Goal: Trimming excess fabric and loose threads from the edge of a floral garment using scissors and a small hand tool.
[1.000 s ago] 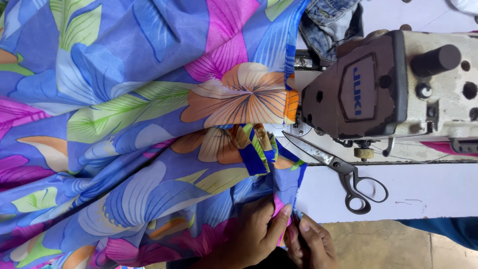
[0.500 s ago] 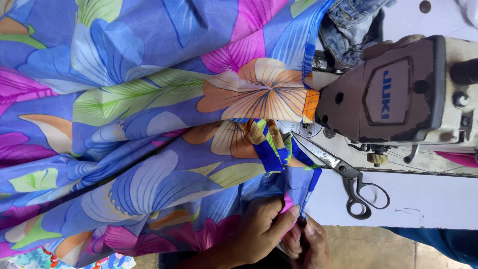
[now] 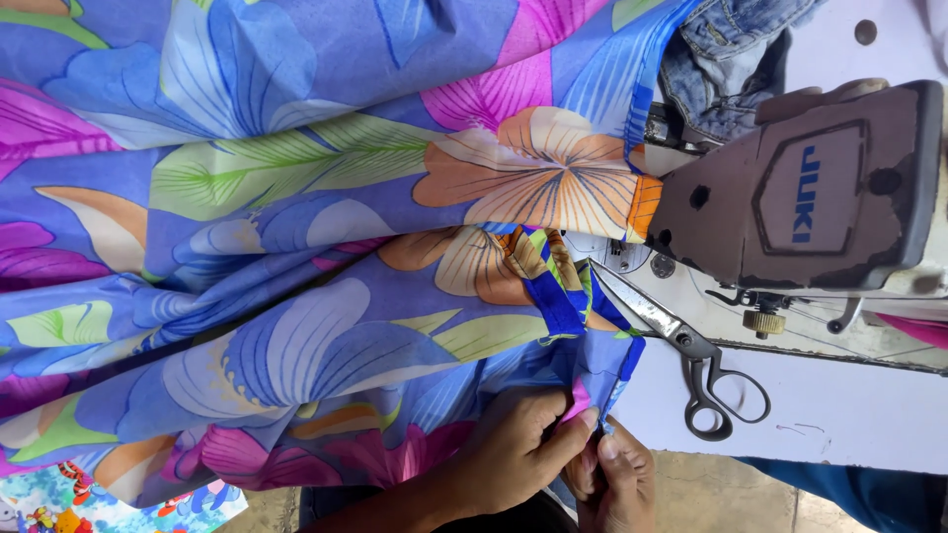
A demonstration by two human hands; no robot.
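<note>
Left hand [image 3: 513, 454] and right hand [image 3: 617, 479] meet at the lower edge of the frame. Fingers [image 3: 571, 434] of both pinch one folded edge of the flowered cloth [image 3: 296, 247], thumbs pressed close together. The cloth spreads up and away from the fingers across the table [image 3: 839, 405]. Scissors [image 3: 681, 345] lie just above the right hand, beside the sewing machine [image 3: 810, 197].
</note>
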